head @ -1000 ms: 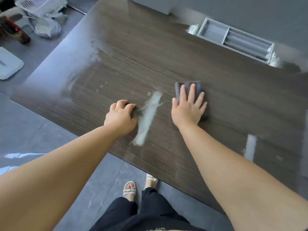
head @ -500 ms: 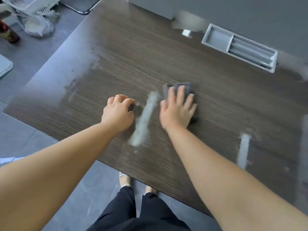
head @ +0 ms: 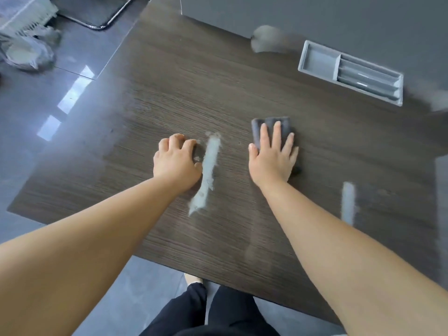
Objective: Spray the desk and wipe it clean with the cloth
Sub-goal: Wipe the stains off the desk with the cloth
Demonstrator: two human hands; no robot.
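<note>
Desk [head: 242, 98], dark wood grain, takes up most of what I can see, with the person leaning over its near edge. Nearest are dark trousers [head: 218, 314] and the toe of a pale shoe [head: 192, 278] on the grey tiled floor [head: 60, 93]. Both bare forearms reach forward over the top.

The left hand [head: 178, 161] rests on the wood with its fingers curled under; I see nothing in it. Just to its right, between the two hands, a pale grey smear [head: 208, 170] runs lengthwise away from the person. The right hand [head: 272, 158] lies flat, fingers straight and slightly spread, pressing down on a folded grey cloth [head: 269, 123], whose far edge shows beyond the fingertips. Right of that hand and nearer the person there is a second pale streak [head: 348, 202], blurred.

Beyond the right hand, near the desk's far edge, sits a grey compartmented organiser tray [head: 317, 60]. Left of it is a pale blurred thing [head: 264, 38] I cannot make out. Far off past the left hand, a chrome chair base [head: 97, 25] and a heap of pale items [head: 26, 54] lie on the floor.
</note>
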